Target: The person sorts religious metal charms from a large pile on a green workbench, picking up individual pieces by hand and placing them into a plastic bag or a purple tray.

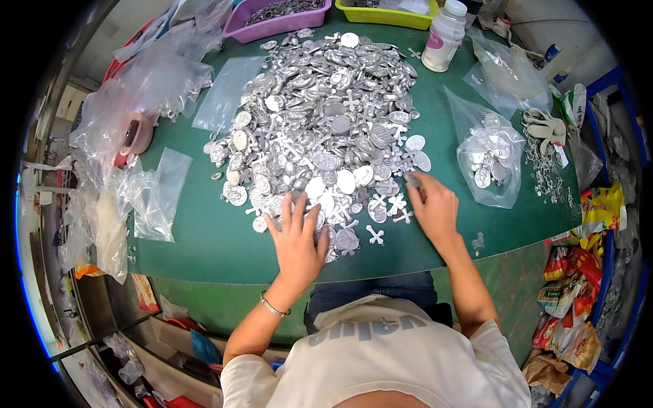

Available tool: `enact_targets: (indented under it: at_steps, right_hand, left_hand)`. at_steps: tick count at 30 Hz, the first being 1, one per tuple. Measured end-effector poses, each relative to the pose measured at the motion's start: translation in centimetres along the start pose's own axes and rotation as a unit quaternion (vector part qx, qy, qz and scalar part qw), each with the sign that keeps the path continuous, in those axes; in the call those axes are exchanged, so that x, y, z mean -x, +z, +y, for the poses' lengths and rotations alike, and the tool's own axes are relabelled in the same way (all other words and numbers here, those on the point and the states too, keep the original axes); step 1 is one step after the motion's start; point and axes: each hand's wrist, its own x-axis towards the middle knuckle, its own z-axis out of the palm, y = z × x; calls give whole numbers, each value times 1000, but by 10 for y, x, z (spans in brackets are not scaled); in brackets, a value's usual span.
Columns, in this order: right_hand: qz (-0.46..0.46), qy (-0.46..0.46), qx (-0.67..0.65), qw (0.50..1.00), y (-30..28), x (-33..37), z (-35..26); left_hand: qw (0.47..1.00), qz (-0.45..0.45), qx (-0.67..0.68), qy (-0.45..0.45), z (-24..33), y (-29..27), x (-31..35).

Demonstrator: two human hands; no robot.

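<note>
A large heap of silver-coloured metal medals, mostly oval and mixed with small crosses, covers the middle of the green table. My left hand lies on the heap's near edge, fingers spread and touching the loose medals. At the heap's right edge is my right hand, its fingers bent together at a small grey oval medal that is partly hidden by the fingertips. Between the hands lie a round medal and, a little apart, a single cross.
To the right rest a clear bag of medals and a bundle of small chains. A white bottle stands behind, near a purple tray and a yellow-green tray. Plastic bags lie left on the green table.
</note>
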Motion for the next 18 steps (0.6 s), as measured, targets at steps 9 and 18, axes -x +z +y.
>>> enact_targets:
  at_steps: [9, 18]
  right_hand:
    - [-48, 32, -135, 989, -5, 3, -8]
    - [-101, -126, 39, 986, 33, 7, -40]
  left_hand:
    - [995, 55, 88, -4, 5, -1, -5]
    - [997, 2, 31, 73, 32, 16, -39]
